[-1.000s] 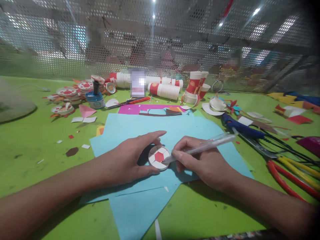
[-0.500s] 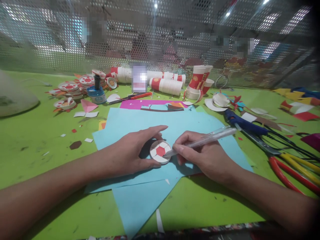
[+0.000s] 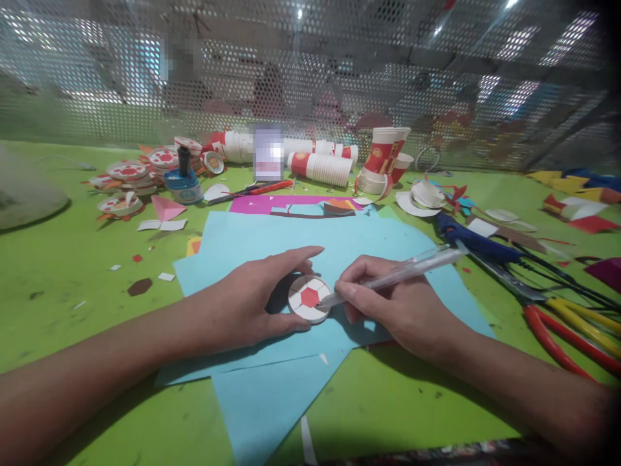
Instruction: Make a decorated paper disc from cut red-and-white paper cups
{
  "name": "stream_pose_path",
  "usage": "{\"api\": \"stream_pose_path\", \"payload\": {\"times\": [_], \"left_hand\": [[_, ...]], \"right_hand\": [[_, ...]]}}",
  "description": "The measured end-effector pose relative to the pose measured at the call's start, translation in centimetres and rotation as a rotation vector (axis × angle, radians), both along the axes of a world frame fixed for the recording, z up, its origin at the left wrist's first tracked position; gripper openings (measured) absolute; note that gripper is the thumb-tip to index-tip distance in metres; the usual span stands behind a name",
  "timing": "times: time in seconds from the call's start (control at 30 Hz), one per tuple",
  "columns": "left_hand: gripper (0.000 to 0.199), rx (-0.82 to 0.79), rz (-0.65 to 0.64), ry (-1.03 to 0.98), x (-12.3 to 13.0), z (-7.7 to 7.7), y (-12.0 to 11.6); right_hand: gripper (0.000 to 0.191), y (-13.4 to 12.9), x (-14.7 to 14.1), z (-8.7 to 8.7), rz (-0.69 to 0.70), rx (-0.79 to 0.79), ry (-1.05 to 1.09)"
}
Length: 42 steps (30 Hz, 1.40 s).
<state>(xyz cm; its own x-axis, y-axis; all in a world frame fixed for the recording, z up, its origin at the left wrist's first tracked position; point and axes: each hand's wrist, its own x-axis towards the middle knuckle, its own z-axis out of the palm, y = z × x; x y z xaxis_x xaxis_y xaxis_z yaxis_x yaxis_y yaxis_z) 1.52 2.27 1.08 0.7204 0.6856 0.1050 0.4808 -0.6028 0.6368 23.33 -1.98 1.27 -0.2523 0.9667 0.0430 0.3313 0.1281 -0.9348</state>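
A small white disc [image 3: 299,309] with a red hexagon at its middle and dark lines running outward rests on light blue paper [image 3: 291,236]. My left hand [image 3: 264,291] curves around its left side, thumb at the near edge and fingers at the far edge, steadying it. Between the thumb and fingers of my right hand [image 3: 388,298] is a clear pen [image 3: 412,266], its tip touching the disc just right of the hexagon. The pen's back end slants up to the right.
On the right lie large scissors [image 3: 557,330] with red and yellow handles and a blue glue gun [image 3: 475,239]. Behind the paper are smaller scissors [image 3: 252,189], stacked paper cups [image 3: 320,168] and a blue glue bottle [image 3: 183,184]. Decorated discs [image 3: 129,171] pile up at the back left.
The view has shifted slightly. Both hands keep nearly the same places, with the pen tip still at the disc beside the red hexagon.
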Motion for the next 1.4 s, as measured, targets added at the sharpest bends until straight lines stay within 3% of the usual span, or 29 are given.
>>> {"api": "stream_pose_path", "payload": {"times": [1.4], "left_hand": [[0.076,0.073,-0.04,0.032,0.05,0.04,0.22]], "right_hand": [[0.015,-0.16,-0.13,0.01,-0.014,-0.013,0.047]]}}
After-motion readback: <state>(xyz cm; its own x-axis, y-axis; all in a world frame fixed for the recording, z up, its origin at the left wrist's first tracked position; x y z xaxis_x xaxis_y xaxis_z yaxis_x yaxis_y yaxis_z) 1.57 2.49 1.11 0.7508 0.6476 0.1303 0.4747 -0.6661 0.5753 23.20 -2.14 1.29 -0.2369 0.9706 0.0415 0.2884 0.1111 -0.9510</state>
